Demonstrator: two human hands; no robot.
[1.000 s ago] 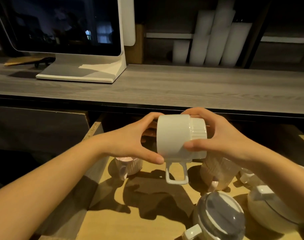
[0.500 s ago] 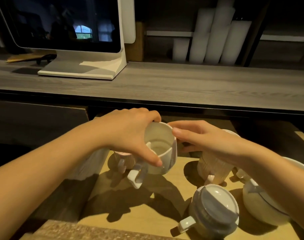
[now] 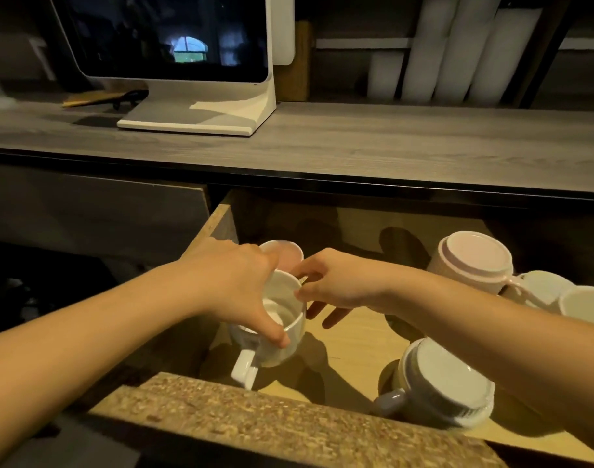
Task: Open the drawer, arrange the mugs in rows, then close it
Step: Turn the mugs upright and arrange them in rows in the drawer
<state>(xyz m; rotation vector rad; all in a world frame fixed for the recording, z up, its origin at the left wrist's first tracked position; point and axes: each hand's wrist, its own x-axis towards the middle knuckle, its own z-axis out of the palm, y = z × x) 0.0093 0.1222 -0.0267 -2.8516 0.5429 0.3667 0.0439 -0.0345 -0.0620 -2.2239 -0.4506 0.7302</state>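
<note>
The wooden drawer [image 3: 353, 346] stands pulled out below the counter. My left hand [image 3: 234, 285] grips the rim of an upright white mug [image 3: 283, 327] at the drawer's front left, its handle pointing toward me. My right hand [image 3: 336, 285] hovers at the mug's right rim, fingers spread, fingertips touching or nearly touching it. A pink mug [image 3: 287, 256] stands upright just behind. An upside-down pink mug [image 3: 471, 260] sits at the back right, an upside-down grey mug [image 3: 447, 383] at the front right, and two more white mugs [image 3: 545, 287] lie at the far right.
The drawer's speckled front panel [image 3: 288, 430] runs across the bottom of the view. Above it is a grey wooden counter [image 3: 390, 146] with a white monitor [image 3: 174, 38] on its stand, and several white rolls [image 3: 457, 52] stand on the shelf behind.
The white mug went from lying sideways in both hands above the drawer to upright and low at the drawer's front left. My right hand loosened from it.
</note>
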